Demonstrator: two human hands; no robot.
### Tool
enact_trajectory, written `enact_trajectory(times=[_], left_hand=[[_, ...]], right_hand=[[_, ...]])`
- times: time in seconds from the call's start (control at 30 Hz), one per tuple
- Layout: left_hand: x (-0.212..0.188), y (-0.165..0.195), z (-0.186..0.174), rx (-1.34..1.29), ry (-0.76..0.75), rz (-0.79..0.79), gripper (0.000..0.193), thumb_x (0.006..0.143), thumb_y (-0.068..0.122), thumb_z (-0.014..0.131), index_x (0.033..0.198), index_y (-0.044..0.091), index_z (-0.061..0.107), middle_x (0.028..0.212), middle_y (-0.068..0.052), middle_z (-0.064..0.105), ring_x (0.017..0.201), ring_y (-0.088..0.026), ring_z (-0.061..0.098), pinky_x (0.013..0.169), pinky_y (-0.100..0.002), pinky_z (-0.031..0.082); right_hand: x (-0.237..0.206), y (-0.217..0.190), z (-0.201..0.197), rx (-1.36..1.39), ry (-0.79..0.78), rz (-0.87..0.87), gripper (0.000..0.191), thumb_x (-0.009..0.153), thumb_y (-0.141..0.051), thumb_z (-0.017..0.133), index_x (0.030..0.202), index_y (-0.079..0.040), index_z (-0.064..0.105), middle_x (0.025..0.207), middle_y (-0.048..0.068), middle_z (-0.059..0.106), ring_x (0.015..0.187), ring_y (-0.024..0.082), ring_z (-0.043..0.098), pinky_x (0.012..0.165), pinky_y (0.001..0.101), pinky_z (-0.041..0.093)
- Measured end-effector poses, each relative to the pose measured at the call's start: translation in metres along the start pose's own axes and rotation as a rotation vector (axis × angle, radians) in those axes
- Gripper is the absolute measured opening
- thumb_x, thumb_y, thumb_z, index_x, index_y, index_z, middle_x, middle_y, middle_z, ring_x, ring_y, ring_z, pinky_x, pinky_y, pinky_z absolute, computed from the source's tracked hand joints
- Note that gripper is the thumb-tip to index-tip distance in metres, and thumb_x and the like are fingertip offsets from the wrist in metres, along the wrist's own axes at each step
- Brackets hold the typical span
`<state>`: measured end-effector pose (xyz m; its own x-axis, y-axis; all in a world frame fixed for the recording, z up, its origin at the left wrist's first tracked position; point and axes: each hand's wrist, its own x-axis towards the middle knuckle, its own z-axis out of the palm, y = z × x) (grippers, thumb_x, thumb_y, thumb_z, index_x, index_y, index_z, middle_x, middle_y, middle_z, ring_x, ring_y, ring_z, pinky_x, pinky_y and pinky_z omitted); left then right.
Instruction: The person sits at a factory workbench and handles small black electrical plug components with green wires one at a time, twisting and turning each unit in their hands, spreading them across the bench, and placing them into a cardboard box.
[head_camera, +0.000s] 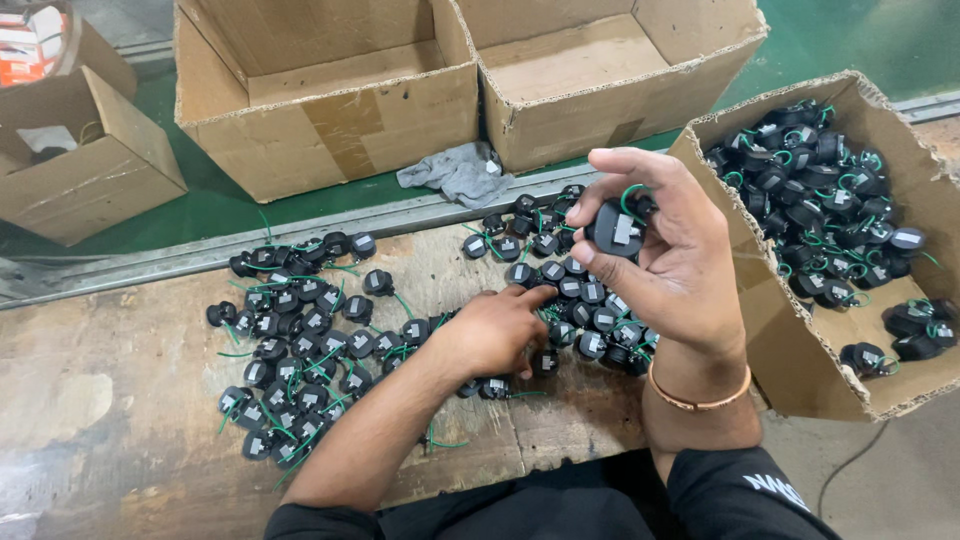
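Right fingers: I am pinching one black part (616, 230) between thumb and fingertips (600, 163), its green wire looping over the top; the right hand (668, 250) is holding it raised above the tabletop, palm turned toward me.
Left fingers: I am pressing them down, curled close together, into the middle of the parts pile (570, 290); the index finger (535, 296) is touching a part there. I cannot tell whether anything is gripped under the left hand (490, 330).
Held part: it is sitting up in the air, just left of the full box's near wall and over the right end of the pile.
Pile: black parts with green wires are lying scattered across the tabletop (110, 400), one cluster under my hands and a second cluster (290, 340) well to the left.
Full box: an open cardboard box (770, 330) at the right is holding many more of the same parts.
Beyond: two open cardboard boxes (330, 110) are standing past the tabletop edge, with a grey rag (455, 172) lying between them and the pile.
Wrist: a bracelet (700, 400) is circling my right wrist.
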<state>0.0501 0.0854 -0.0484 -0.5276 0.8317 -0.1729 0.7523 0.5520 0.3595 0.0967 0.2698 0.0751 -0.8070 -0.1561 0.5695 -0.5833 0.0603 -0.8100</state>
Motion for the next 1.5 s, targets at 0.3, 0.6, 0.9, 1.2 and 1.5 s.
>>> enact_trajectory(times=[0.3, 0.6, 0.9, 1.2, 1.5], left_hand=[[0.003, -0.003, 0.016, 0.000, -0.024, 0.086, 0.020, 0.069, 0.014, 0.082, 0.085, 0.026, 0.080, 0.121, 0.000, 0.066, 0.119, -0.025, 0.061, 0.089, -0.042, 0.055], [0.009, -0.012, 0.012, 0.009, 0.190, 0.158, 0.007, 0.068, 0.017, 0.077, 0.074, 0.020, 0.077, 0.083, -0.003, 0.071, 0.085, -0.028, 0.071, 0.070, -0.045, 0.055], [-0.037, -0.015, -0.065, -0.015, 0.658, 0.321, 0.024, 0.069, 0.009, 0.071, 0.091, 0.016, 0.079, 0.093, -0.002, 0.076, 0.083, -0.030, 0.071, 0.071, -0.046, 0.054], [-0.086, 0.016, -0.089, -0.343, 1.252, 0.501, 0.031, 0.080, -0.007, 0.077, 0.106, 0.007, 0.074, 0.097, -0.007, 0.073, 0.087, -0.024, 0.074, 0.081, -0.034, 0.061], [-0.082, 0.019, -0.083, -0.145, 1.301, 0.550, 0.040, 0.073, -0.005, 0.076, 0.112, 0.002, 0.073, 0.105, -0.010, 0.072, 0.086, -0.026, 0.072, 0.075, -0.035, 0.061]], right_hand=[[0.006, -0.001, 0.001, -0.156, -0.035, -0.123, 0.032, 0.096, 0.009, 0.074, 0.126, 0.002, 0.064, 0.126, 0.011, 0.056, 0.106, 0.014, 0.064, 0.093, 0.0252, 0.056], [0.006, -0.003, 0.001, -0.135, -0.030, -0.137, 0.030, 0.095, 0.009, 0.074, 0.123, 0.002, 0.065, 0.127, 0.013, 0.058, 0.108, 0.016, 0.066, 0.094, 0.0267, 0.058], [0.007, -0.002, 0.001, -0.232, -0.022, -0.042, 0.038, 0.095, 0.008, 0.075, 0.130, 0.000, 0.065, 0.114, 0.007, 0.066, 0.098, 0.012, 0.063, 0.086, 0.0237, 0.053], [0.021, 0.000, 0.022, -0.300, -0.428, -0.062, 0.083, 0.078, -0.009, 0.086, 0.150, -0.002, 0.045, 0.121, 0.012, 0.065, 0.106, 0.024, 0.064, 0.092, 0.0337, 0.054], [0.013, 0.018, 0.039, -0.209, -0.594, -0.128, 0.044, 0.081, -0.011, 0.084, 0.120, -0.001, 0.065, 0.116, 0.014, 0.071, 0.108, 0.034, 0.071, 0.089, 0.0383, 0.057]])
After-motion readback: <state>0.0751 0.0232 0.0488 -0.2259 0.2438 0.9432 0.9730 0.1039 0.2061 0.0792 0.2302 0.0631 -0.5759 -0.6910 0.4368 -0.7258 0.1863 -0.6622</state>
